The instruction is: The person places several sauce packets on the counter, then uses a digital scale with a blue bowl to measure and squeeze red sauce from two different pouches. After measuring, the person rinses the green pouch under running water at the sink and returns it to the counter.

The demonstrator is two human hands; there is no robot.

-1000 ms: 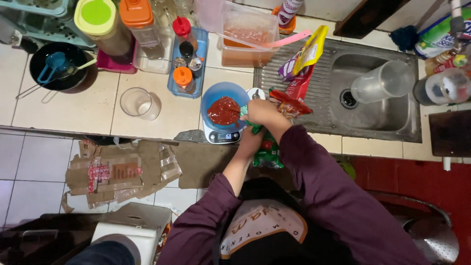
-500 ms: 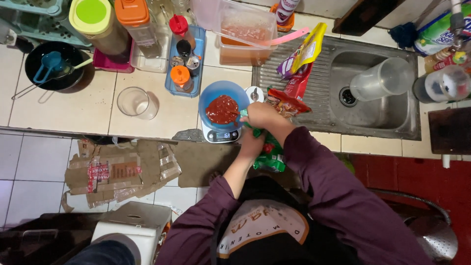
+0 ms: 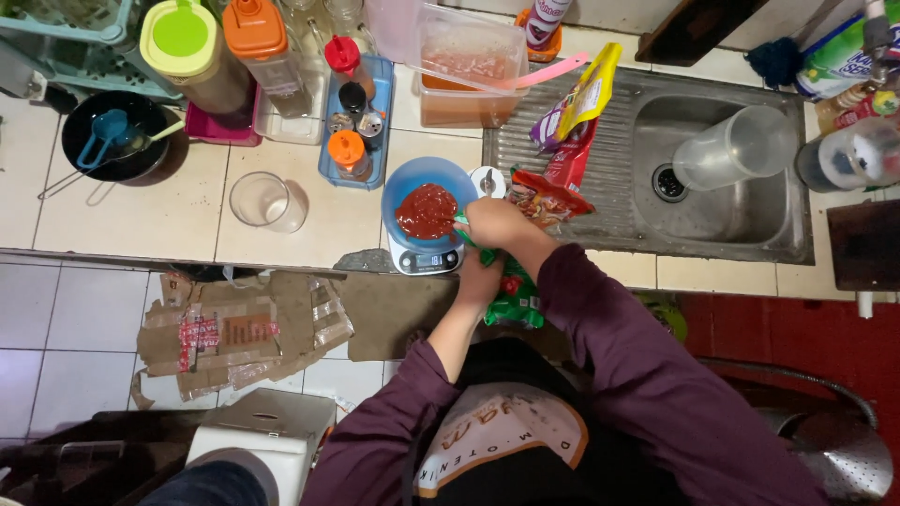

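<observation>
Little has shifted since the earlier frames: both hands stay bunched around the green sachet [image 3: 511,295] at the bench [image 3: 187,225] edge. The right hand [image 3: 495,223] is curled shut on the sachet's top, just beside the blue bowl [image 3: 408,183] of red paste [image 3: 427,210] on the small scale [image 3: 427,260]. The left hand [image 3: 480,279], below it, is closed on the sachet's body, which hangs just off the bench front, below the bowl.

A home kitchen: tiled counter [image 3: 141,220], steel sink [image 3: 722,215] (drainboard alongside), condiment bottles [image 3: 349,103].
</observation>
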